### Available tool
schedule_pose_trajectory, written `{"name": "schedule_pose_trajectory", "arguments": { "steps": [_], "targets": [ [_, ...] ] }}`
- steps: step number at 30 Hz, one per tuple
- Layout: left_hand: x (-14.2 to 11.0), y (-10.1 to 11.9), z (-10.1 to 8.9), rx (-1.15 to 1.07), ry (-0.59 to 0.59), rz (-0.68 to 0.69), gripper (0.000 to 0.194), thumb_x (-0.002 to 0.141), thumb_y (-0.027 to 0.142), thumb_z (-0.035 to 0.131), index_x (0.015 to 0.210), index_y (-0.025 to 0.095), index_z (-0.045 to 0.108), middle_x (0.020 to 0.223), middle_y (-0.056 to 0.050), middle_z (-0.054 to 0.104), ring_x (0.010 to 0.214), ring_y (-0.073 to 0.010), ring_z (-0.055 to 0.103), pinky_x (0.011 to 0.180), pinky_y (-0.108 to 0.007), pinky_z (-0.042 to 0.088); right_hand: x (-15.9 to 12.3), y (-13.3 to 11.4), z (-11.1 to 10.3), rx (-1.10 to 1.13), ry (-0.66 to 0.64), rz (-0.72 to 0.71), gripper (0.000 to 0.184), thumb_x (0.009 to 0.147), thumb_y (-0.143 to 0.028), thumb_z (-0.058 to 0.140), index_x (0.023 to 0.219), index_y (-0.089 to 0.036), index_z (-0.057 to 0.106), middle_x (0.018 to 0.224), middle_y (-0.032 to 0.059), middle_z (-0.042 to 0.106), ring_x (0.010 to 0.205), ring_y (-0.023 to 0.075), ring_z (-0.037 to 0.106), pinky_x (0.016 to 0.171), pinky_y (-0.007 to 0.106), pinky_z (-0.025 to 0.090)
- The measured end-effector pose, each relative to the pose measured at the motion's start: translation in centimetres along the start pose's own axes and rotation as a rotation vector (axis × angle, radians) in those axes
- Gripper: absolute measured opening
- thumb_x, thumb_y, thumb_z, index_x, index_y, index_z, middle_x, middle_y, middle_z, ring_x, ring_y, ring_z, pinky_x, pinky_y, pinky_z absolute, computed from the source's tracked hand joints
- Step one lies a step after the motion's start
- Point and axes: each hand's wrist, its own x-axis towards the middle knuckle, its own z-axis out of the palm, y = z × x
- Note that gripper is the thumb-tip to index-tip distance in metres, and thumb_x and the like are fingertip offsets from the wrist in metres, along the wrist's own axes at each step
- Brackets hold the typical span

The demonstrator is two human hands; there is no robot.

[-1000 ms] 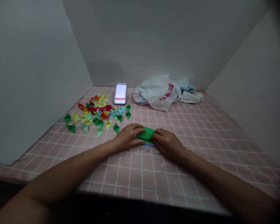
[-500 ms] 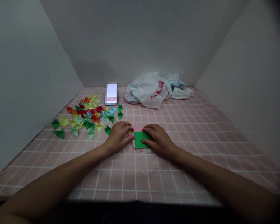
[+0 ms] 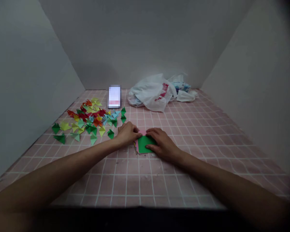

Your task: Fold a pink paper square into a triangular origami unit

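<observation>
A small stack of coloured paper squares lies on the pink checked tablecloth [image 3: 183, 135], with a green sheet [image 3: 144, 144] on top and a pink sheet's edge [image 3: 142, 132] showing behind it. My left hand [image 3: 127, 134] rests at the stack's left edge, fingers curled and pinching at the pink sheet's corner. From the right, my right hand [image 3: 160, 144] lies over the green sheet, its fingers bent and pressing down on the paper.
Several folded paper triangles [image 3: 89, 120] in red, green, yellow and blue are scattered at the left. A lit phone [image 3: 114, 96] lies behind them. Crumpled white plastic bags [image 3: 157, 91] sit at the back. Grey walls close in on three sides.
One second ago both hands held the green sheet lifted between them. It now lies flat on the stack, and my left hand has shifted to the pink sheet's corner.
</observation>
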Motion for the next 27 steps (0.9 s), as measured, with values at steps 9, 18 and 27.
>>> {"name": "schedule_pose_trajectory", "arguments": {
  "steps": [9,18,27],
  "targets": [
    [-0.4,1.6,-0.5,0.150,0.097,0.225,0.011,0.083,0.022,0.068,0.074,0.016,0.069,0.090,-0.007,0.067,0.090,-0.0222,0.059,0.082,-0.035,0.045,-0.1,-0.8,-0.3,-0.173,0.040,-0.009,0.032,0.084,-0.028,0.074,0.111,-0.014,0.065,0.107,0.0135,0.064,0.100,0.0285,0.057,0.090,0.045,0.047],
    [-0.3,1.2,-1.4,0.211,0.217,0.248,0.010,0.091,0.021,0.055,0.081,0.019,0.058,0.075,-0.003,0.065,0.071,-0.0199,0.059,0.067,-0.031,0.043,-0.1,-1.0,-0.2,-0.234,-0.015,-0.076,0.023,0.091,-0.032,0.066,0.108,-0.017,0.068,0.101,0.0122,0.064,0.094,0.0270,0.056,0.087,0.043,0.044],
    [0.4,2.1,-2.9,0.130,0.359,0.255,0.011,0.089,0.020,0.055,0.078,0.020,0.052,0.071,-0.001,0.058,0.066,-0.0169,0.053,0.065,-0.029,0.038,0.0,-1.3,-0.6,-0.273,-0.057,-0.095,0.020,0.094,-0.033,0.062,0.100,-0.015,0.071,0.097,0.0117,0.063,0.090,0.0253,0.053,0.086,0.040,0.042]
  ]
}}
